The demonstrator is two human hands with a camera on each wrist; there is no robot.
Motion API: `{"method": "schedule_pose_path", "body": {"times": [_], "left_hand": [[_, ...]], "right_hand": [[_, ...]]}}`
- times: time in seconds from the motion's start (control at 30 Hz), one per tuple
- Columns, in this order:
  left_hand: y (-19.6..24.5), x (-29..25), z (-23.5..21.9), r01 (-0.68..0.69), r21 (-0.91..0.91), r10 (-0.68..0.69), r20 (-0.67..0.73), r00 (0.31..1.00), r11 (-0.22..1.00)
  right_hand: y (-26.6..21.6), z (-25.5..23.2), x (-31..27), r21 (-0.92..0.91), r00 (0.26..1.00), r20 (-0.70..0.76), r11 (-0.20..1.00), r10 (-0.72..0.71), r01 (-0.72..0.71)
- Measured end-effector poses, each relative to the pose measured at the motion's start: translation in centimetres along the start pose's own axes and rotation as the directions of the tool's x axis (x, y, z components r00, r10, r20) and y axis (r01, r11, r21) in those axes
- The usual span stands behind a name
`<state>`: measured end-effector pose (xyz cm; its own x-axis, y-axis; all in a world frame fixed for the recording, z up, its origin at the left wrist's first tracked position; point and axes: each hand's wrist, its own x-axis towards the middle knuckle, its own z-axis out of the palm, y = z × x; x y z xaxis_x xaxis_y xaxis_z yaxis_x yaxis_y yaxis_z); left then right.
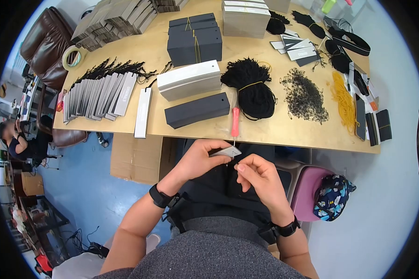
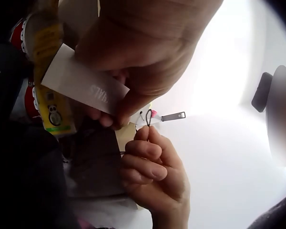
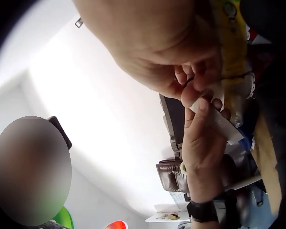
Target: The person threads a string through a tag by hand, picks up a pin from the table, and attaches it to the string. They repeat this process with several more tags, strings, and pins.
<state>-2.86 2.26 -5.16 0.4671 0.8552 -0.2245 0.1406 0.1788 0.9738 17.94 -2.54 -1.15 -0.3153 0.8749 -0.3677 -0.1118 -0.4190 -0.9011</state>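
My left hand [image 1: 198, 160] grips a narrow pale hang tag [image 1: 228, 151] between thumb and fingers, just off the table's front edge. Faint lettering shows on the tag [image 2: 88, 88] in the left wrist view. Close by on the right, my right hand [image 1: 263, 179] pinches a thin black cord, whose small loop [image 2: 149, 117] sticks up past the fingertips. A red-handled tool [image 1: 235, 122] lies at the table edge, its thin metal shaft pointing toward the tag and overlapping it in the head view.
On the table [image 1: 125, 129] stand a white tag stack [image 1: 188, 80] and a dark one [image 1: 197, 110]. A black cord bundle [image 1: 256, 100], scattered small black loops [image 1: 305, 95] and yellow bands [image 1: 342, 104] lie right. Strung tags [image 1: 97, 97] fan out left. A cardboard box [image 1: 135, 158] sits below.
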Motion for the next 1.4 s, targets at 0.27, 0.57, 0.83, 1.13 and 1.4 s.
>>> {"method": "schedule_pose_path", "body": {"times": [0.27, 0.57, 0.83, 1.13, 1.4], "left_hand": [[-0.1, -0.6, 0.6, 0.013, -0.187, -0.023, -0.052, 0.998, 0.982], [-0.6, -3.0, 1.2, -0.357, 0.199, 0.367, -0.017, 0.93, 0.913], [3.3, -4.8, 0.2, -0.24, 0.187, 0.26, -0.091, 0.961, 0.953], [4.4, -4.7, -0.1, -0.283, 0.242, 0.301, -0.043, 0.953, 0.928], [4.6, -4.6, -0.4, -0.214, 0.186, 0.22, -0.014, 0.975, 0.959]], "right_hand": [[2.5, -0.7, 1.7, 0.006, 0.993, -0.109, 0.999, 0.05, -0.05], [2.3, -1.2, -0.2, 0.029, 0.957, 0.165, 0.968, 0.24, -0.248], [-2.8, -0.9, -0.7, -0.109, 0.997, 0.016, 0.991, -0.074, 0.075], [-3.7, -0.6, 0.4, -0.263, 0.991, 0.126, 0.962, -0.046, 0.078], [-3.0, -0.8, 0.8, -0.47, 0.887, 0.166, 0.756, -0.43, 0.455]]}}
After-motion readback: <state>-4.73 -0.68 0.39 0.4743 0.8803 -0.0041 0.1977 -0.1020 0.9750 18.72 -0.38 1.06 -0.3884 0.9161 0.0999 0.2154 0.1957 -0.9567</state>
